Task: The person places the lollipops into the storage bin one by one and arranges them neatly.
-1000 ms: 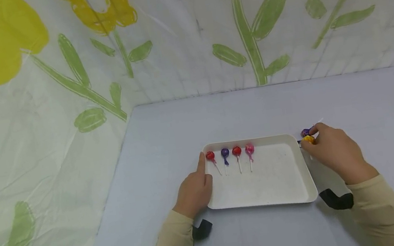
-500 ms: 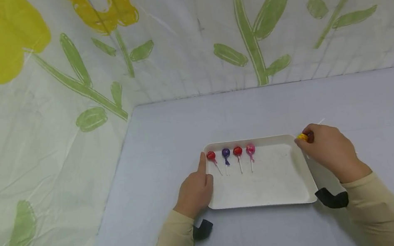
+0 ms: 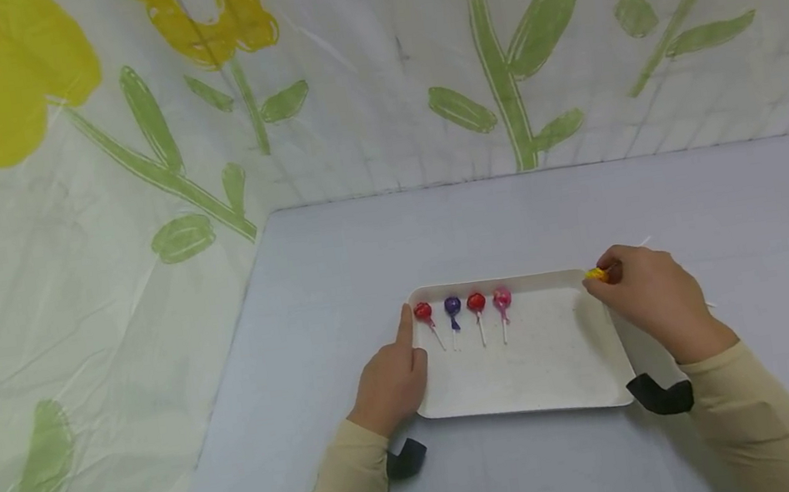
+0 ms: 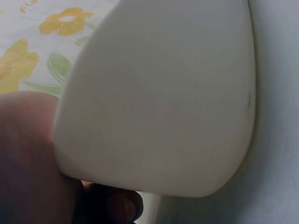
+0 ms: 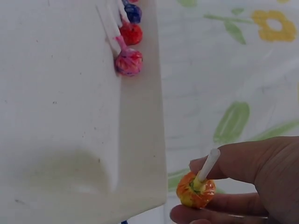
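In the head view, my right hand (image 3: 652,298) pinches a yellow lollipop (image 3: 596,275) at the far right corner of a white tray (image 3: 548,367). The right wrist view shows its orange-and-yellow wrapper (image 5: 194,190) between thumb and fingers, with the white stick (image 5: 209,164) pointing up. A red lollipop (image 3: 422,310), a purple lollipop (image 3: 452,305), a second red lollipop (image 3: 476,303) and a pink lollipop (image 3: 502,298) lie in a row inside the tray, heads toward the far wall. My left hand (image 3: 387,386) grips the tray's left edge, index finger stretched along the rim.
A thin white stick (image 3: 645,241) shows beyond my right hand and another white stick tip (image 3: 711,306) to its right; my hand hides the rest. The pale table (image 3: 334,246) meets a flower-printed sheet (image 3: 376,114) at the back and left.
My right hand has lifted the yellow lollipop from beside the tray and carried it left to the corner. A purple-wrapped lollipop beside it is now hidden. The left hand stays put.
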A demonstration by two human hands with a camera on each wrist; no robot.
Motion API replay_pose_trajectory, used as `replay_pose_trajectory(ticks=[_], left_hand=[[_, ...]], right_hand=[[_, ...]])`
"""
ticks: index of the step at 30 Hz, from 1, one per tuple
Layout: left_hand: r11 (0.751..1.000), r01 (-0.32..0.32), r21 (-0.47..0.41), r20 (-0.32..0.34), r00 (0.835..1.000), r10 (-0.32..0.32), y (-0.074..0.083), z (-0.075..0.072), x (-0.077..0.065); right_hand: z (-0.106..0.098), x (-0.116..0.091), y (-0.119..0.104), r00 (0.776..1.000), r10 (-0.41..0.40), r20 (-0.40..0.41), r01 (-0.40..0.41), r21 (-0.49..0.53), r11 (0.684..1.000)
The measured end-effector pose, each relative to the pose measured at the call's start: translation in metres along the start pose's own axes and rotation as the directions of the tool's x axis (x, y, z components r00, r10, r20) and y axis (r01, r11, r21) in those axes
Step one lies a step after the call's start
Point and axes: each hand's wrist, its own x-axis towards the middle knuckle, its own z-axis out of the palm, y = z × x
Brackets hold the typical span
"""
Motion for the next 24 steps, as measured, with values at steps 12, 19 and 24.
replay_pose_trajectory(ticks=[12, 19, 24], left_hand=[[1.000, 0.002, 0.003, -0.002, 1.000, -0.002, 0.000, 0.000, 0.000], [1.000, 0.012, 0.005, 0.000, 1.000, -0.012, -0.001, 0.002, 0.001], [1.000, 0.016, 0.002, 0.002, 1.000, -0.016, -0.001, 0.002, 0.001]], right_hand=[[0.006, 0.003, -0.011, 1.000, -0.017, 0.026, 0.017, 0.014, 1.000], [0.011, 0.004, -0.017, 0.999, -0.029, 0.023, 0.029, 0.001, 1.000], [0.015, 0.005, -0.021, 0.999, -0.017, 0.028, 0.018, -0.002, 1.000]])
